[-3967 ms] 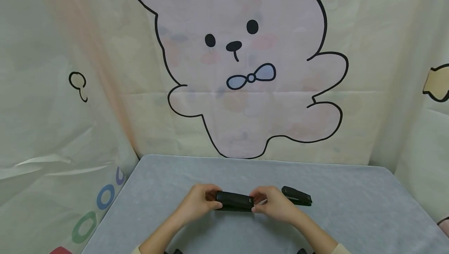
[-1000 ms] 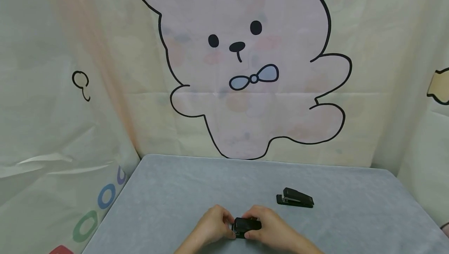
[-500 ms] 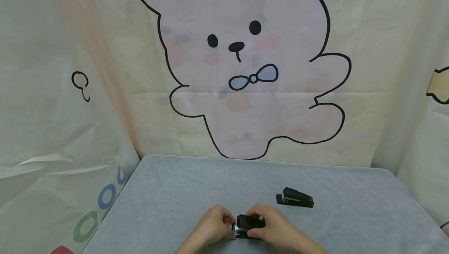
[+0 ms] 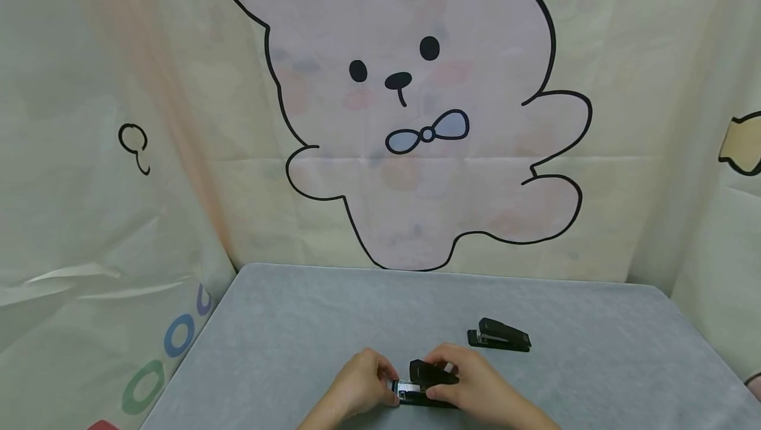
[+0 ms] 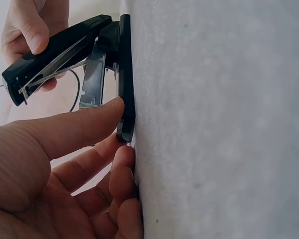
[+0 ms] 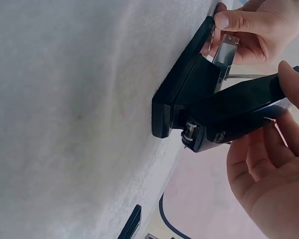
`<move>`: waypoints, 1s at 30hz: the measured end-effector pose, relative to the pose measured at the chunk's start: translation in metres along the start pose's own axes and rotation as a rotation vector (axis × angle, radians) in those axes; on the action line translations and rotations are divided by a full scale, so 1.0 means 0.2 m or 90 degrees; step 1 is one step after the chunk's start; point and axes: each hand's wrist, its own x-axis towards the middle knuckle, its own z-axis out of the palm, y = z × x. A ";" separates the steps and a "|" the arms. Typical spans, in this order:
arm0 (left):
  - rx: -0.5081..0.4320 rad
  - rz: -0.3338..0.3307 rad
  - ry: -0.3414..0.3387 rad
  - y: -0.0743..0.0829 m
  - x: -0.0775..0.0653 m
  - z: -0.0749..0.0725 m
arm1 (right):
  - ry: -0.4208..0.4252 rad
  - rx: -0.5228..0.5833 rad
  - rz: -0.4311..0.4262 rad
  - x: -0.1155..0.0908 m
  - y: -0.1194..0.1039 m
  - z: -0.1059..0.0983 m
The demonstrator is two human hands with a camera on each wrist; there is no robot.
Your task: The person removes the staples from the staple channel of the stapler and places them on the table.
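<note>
A black stapler [image 4: 436, 373] stands on the grey-blue cloth near the front, its top cover [image 5: 55, 47] swung up and its metal magazine [image 5: 93, 74] exposed. A thin spring rod shows between cover and magazine in the left wrist view. My left hand [image 4: 367, 377] pinches the front end of the base [image 5: 125, 74] between thumb and fingers. With thumb on one side and fingers on the other, my right hand [image 4: 472, 385] grips the raised cover. Seen from the right wrist, the hinge end of the stapler [image 6: 189, 132] points toward the camera.
Behind and right of my right hand rests a second black stapler [image 4: 499, 335], its cover angled above its base. The cloth-covered table [image 4: 285, 311] runs back to a hanging fabric backdrop [image 4: 487, 172] printed with a cartoon animal.
The stapler came down from a two-handed hold farther back to the table nearer me. Over the last second my right hand lifted its cover up and rightward, baring the magazine; my left hand stayed.
</note>
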 end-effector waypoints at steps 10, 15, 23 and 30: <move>0.009 -0.013 0.000 0.00 0.00 0.00 | 0.016 0.050 0.002 -0.04 0.02 -0.03; -0.005 -0.026 -0.006 0.00 0.01 0.00 | 0.030 0.063 -0.009 -0.06 0.05 -0.04; -0.015 -0.034 -0.014 0.00 0.01 0.00 | 0.041 0.102 0.018 -0.09 0.06 -0.07; -0.018 -0.040 -0.017 0.00 0.01 -0.01 | 0.048 0.130 0.060 -0.12 0.07 -0.09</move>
